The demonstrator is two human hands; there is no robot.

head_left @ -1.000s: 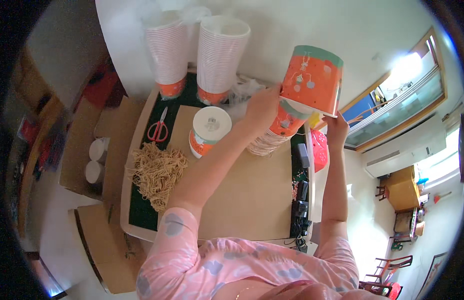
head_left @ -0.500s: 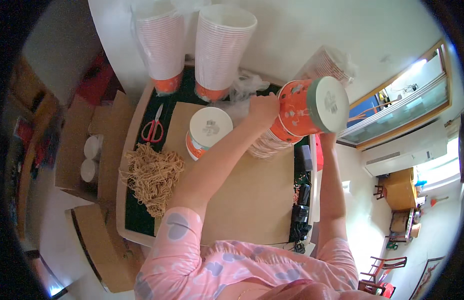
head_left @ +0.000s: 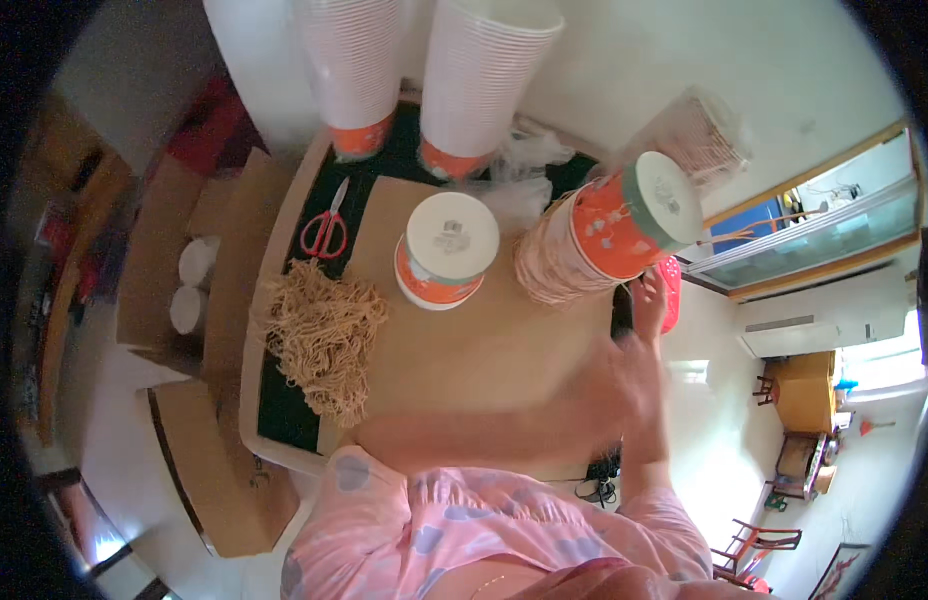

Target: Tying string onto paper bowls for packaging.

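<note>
Upside-down paper tubs, with an orange tub [head_left: 614, 225] on top, form a tall stack at the right of the brown board [head_left: 484, 400]. Layers of twine-like cord show along the stack's lower part. My right hand [head_left: 646, 300] is beside the stack's right side, next to a red plastic basket [head_left: 671, 295]; its fingers look apart, with nothing visible in them. Blurred by motion, my left hand [head_left: 632, 385] crosses over my right forearm, its fingers unreadable. A second short pile of upturned tubs [head_left: 452, 240] stands mid-board. Left of it lies a heap of beige twine [head_left: 329, 340].
Red-handled scissors [head_left: 326, 235] lie on the green tabletop [head_left: 289, 415]. Behind are tall nested white tub stacks [head_left: 484, 80] and clear plastic wrap [head_left: 524, 165]. An open carton [head_left: 164, 270] with white tubs stands left of the table. Black cables [head_left: 596, 490] show at the near right.
My left hand has left the tall stack and swung down and right across my right forearm. My right hand has come lower, off the top tub. The view has shifted slightly.
</note>
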